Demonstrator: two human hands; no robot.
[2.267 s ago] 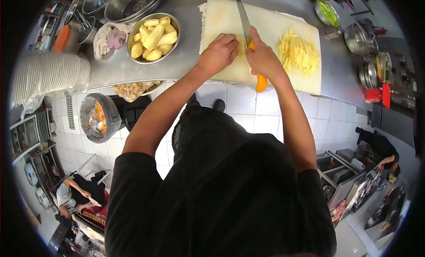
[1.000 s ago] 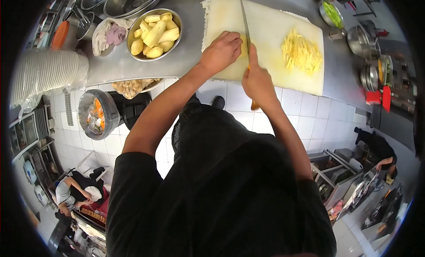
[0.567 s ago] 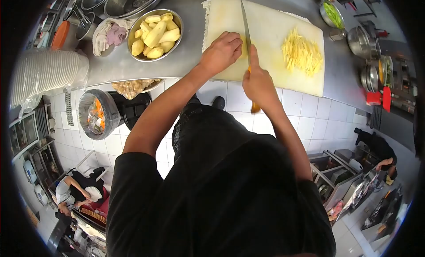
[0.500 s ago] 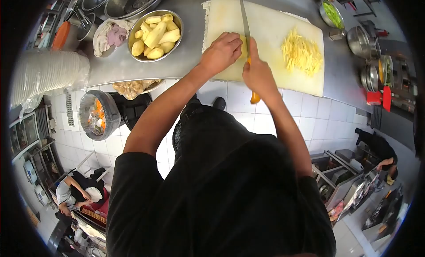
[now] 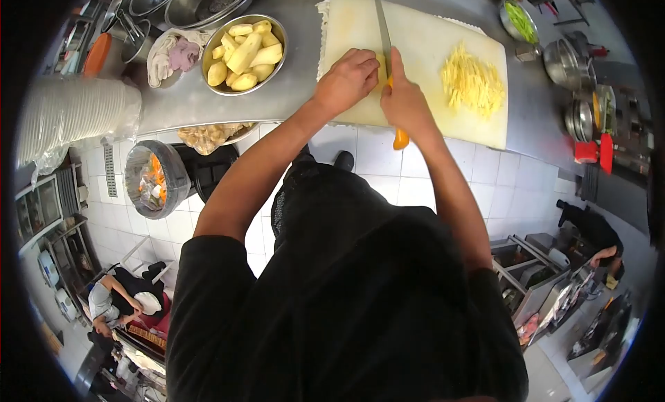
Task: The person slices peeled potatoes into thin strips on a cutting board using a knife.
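Steel grey surface (image 5: 277, 97) carries a large pale plastic cutting board (image 5: 422, 35). On it, the left hand (image 5: 344, 81) presses a yellow potato piece (image 5: 382, 64), fingers curled together on it; the right hand (image 5: 405, 104), fingers clamped, grips an orange-handled long-bladed knife (image 5: 383, 35) just beside. Cut yellow strips (image 5: 472, 80) lie farther right.

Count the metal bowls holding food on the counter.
2 clearly: the bowl of peeled potatoes left of the cutting board, and a bowl of green vegetables at its far right. Others may be hidden.

A commercial kitchen: steel counter (image 5: 291, 97), stacked metal bowls (image 5: 208, 3), tiled floor (image 5: 485, 180).
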